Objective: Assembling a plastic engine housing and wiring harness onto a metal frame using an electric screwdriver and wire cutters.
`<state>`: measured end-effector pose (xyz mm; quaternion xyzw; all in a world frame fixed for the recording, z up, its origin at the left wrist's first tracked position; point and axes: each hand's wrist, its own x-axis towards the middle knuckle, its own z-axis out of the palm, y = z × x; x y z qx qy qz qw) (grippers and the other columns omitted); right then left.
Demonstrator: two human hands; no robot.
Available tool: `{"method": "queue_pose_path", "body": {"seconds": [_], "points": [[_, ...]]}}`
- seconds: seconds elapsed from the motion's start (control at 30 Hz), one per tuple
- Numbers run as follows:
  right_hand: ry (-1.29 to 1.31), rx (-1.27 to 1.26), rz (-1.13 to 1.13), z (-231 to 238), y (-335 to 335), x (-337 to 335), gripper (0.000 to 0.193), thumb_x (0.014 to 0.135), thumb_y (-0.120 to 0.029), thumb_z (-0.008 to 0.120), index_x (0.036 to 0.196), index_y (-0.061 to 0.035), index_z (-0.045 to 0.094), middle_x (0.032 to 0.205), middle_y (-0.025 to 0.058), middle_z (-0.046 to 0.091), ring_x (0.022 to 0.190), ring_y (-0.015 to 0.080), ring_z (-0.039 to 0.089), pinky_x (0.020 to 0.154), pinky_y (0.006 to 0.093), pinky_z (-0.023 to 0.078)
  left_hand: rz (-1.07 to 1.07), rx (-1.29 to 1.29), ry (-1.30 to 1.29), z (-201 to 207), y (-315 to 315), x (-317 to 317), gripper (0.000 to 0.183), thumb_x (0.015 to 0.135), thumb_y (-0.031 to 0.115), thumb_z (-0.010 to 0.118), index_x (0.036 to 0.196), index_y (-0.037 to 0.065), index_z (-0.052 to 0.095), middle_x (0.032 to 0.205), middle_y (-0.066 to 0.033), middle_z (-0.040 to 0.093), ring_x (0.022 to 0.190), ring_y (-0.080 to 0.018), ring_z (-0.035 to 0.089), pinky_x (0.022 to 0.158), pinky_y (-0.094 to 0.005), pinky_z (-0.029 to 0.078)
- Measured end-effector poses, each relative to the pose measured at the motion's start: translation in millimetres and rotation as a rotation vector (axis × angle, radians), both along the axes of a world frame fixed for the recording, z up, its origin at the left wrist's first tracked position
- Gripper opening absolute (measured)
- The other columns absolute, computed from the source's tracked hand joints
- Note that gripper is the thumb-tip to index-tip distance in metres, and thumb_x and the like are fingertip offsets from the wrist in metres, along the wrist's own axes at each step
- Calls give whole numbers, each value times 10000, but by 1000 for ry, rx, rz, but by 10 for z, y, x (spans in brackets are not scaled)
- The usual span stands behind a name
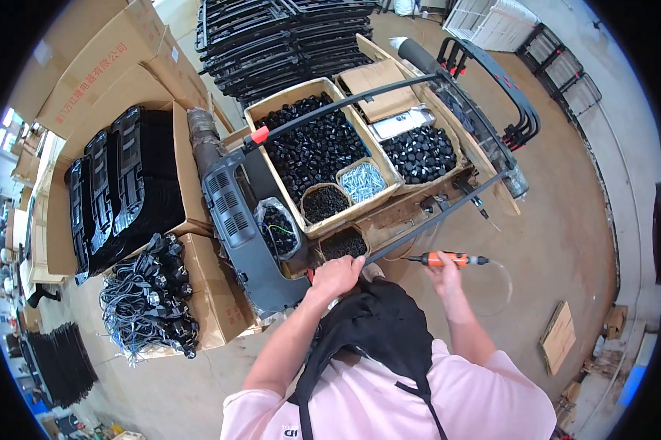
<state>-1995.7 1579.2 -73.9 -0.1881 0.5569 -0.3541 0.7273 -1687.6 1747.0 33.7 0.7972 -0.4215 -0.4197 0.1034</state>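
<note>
A black tubular frame lies across the workbench, with a dark vented plastic panel along its left side. My left hand is closed on the frame's near left corner; its fingertips are partly hidden. To the right of the frame, my right hand grips an orange power screwdriver, its bit pointing left and a pale cord or hose trailing off. Just beyond my left hand stands a small tub of dark screws.
A wooden tray holds black caps, silver screws and dark screws. More black caps fill a box to its right. Cartons of black panels and coiled cables stand left. Stacked black frames rise behind.
</note>
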Motion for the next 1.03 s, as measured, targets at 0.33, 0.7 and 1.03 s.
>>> {"method": "queue_pose_path", "body": {"seconds": [0.33, 0.7, 1.03], "points": [[-66, 291, 90, -1592, -707, 1264, 511, 1002, -467, 717, 1323, -95, 579, 1337, 122, 638, 1267, 268, 618, 1160, 485, 484, 87, 135, -64, 49, -215, -141, 638, 1106, 511, 388, 1100, 24, 799, 1128, -240, 769, 1115, -410, 729, 1014, -531, 554], [345, 94, 1548, -603, -1029, 777, 261, 1019, -246, 654, 1138, -22, 714, 934, 102, 753, 757, 234, 721, 658, 364, 578, 288, 141, -176, 71, -106, -200, 490, 1058, 485, 524, 1054, 56, 761, 983, -196, 774, 1004, -387, 744, 925, -511, 572], [271, -740, 2232, 2064, -1867, 2092, 249, 992, -207, 689, 1136, -28, 785, 949, 108, 781, 836, 144, 708, 795, 341, 576, 817, -782, -574, 364, -6, -1148, 148, 954, 214, 713, 899, 78, 695, 862, -106, 668, 847, -311, 680, 769, -451, 543]]}}
